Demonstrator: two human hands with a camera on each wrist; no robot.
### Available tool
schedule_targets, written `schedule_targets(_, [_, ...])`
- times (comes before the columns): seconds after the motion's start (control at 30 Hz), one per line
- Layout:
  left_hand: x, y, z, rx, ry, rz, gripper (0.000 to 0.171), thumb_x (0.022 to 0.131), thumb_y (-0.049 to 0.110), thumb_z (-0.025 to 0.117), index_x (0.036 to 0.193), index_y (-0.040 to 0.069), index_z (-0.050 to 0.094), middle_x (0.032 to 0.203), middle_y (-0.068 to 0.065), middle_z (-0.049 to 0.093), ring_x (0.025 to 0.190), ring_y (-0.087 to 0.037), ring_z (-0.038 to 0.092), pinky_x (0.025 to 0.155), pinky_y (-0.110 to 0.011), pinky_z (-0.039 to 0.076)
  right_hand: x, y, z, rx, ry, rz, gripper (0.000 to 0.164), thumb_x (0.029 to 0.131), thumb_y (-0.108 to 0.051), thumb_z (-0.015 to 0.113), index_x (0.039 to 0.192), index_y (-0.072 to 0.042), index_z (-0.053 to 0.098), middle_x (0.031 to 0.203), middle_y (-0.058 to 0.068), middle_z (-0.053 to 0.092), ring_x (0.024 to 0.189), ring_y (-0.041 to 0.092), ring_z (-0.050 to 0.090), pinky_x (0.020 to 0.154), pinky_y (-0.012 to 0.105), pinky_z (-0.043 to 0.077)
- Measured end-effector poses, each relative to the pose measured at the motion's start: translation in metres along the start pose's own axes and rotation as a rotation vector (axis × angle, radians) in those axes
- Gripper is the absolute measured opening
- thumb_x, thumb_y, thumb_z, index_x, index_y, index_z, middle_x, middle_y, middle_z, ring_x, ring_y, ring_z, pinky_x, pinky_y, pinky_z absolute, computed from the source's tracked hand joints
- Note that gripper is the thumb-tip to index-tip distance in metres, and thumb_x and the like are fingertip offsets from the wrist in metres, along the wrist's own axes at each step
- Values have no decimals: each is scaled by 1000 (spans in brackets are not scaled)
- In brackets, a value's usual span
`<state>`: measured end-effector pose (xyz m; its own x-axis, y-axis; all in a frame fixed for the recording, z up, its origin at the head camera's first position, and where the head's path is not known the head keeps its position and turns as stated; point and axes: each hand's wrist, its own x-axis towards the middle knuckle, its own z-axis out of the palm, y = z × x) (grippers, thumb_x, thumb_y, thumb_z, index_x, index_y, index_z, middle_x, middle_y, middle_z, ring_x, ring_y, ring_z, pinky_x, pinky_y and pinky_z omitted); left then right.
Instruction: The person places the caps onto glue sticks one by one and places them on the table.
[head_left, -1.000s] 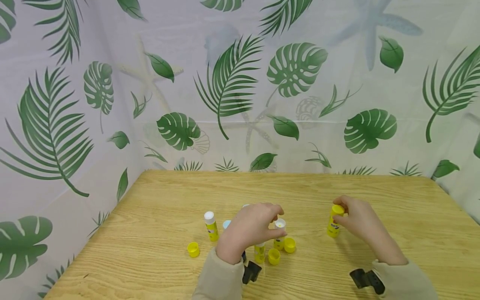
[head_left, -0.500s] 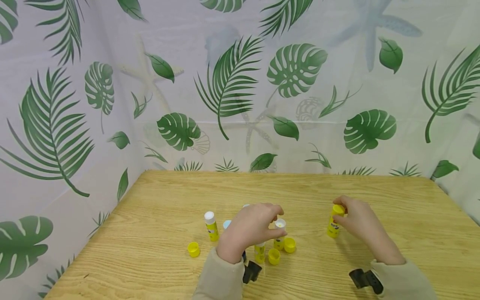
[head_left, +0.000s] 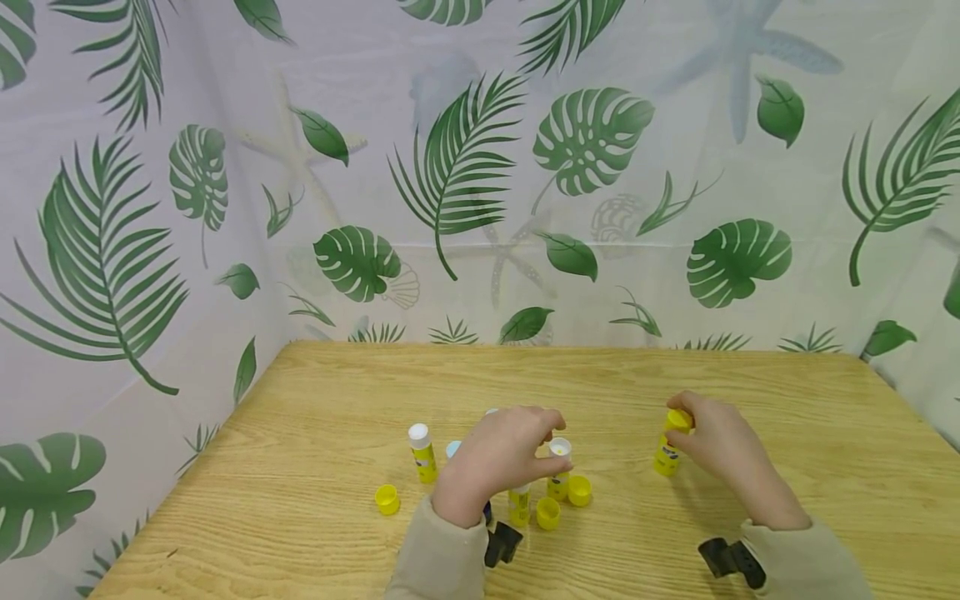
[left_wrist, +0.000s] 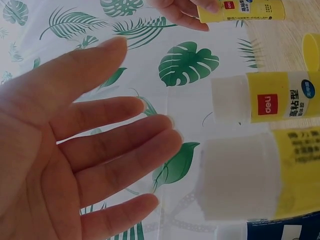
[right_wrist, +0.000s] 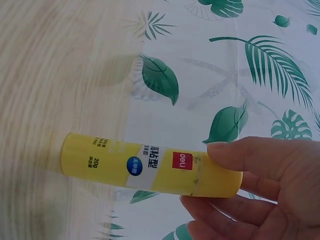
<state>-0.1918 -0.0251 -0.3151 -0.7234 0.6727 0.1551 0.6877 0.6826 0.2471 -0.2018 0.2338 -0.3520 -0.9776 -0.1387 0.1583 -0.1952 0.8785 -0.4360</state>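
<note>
My right hand (head_left: 716, 442) pinches a capped yellow glue stick (right_wrist: 125, 162) by its yellow cap, thumb on one side and fingers on the other. The stick stands upright at the right of the table. My left hand (head_left: 498, 454) hovers over a cluster of uncapped glue sticks, fingers spread and nothing in its grasp, as the left wrist view shows. Nearest to it are a glue stick with a white top (left_wrist: 240, 175) and another uncapped glue stick (left_wrist: 270, 97). A dark blue glue stick (left_wrist: 280, 231) shows at that view's lower edge. The left hand hides part of the cluster.
Loose yellow caps (head_left: 548, 513) lie before the cluster, and another yellow cap (head_left: 387, 499) lies farther left. A white-topped glue stick (head_left: 423, 454) stands left of my left hand. Leaf-printed cloth (head_left: 480, 292) hangs behind the wooden table (head_left: 300, 533) and along its sides.
</note>
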Motion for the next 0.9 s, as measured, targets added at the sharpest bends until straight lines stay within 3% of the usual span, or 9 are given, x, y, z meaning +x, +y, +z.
schedule_targets(0.63, [1,-1,2,28,16,-10,34,81,34,63,106,11,60,92,2,62,74,-5,55,61,-18,43,0,0,-4,-26,8,15,37,77,-9,65,107,10,53,94,25,57,81,35,55,63,44,45])
schedule_targets(0.9, [3,0,7,115,43,-54,37,79,36,65,107,11,60,94,3,62,72,-6,55,59,-19,43,-5,-8,-15,-36,44,15,40,78,-12,65,109,9,52,103,29,55,92,43,51,70,51,42])
